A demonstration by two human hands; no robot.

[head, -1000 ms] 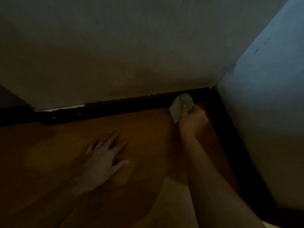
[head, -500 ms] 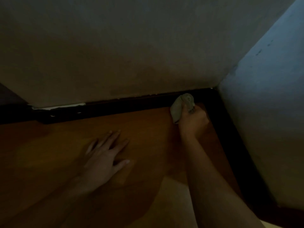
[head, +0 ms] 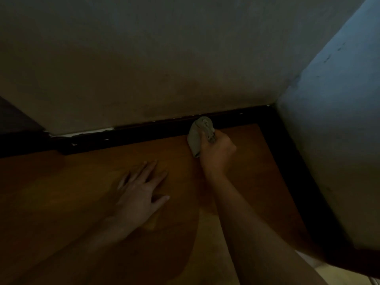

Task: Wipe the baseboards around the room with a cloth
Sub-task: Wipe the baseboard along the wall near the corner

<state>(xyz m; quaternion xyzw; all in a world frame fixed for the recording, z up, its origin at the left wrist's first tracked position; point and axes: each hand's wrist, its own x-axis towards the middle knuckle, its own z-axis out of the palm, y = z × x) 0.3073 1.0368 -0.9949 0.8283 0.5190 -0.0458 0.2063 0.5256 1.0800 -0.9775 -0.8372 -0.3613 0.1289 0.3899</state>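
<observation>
A dark baseboard point(head: 144, 133) runs along the foot of the pale far wall and turns at the corner down the right wall. My right hand point(head: 218, 154) is closed around a bunched grey-green cloth point(head: 198, 133), whose top presses against the far baseboard a little left of the corner. My left hand point(head: 141, 190) lies flat on the brown wooden floor with its fingers spread, holding nothing, well short of the baseboard.
The right wall point(head: 333, 140) looks bluish and its baseboard point(head: 292, 171) runs toward me. A chipped white strip point(head: 82, 133) shows above the far baseboard at the left. The room is dim. A lighter patch of floor point(head: 213, 243) lies between my arms.
My right hand and the cloth have slid a short way left along the far baseboard, away from the corner. My left hand stays planted on the floor.
</observation>
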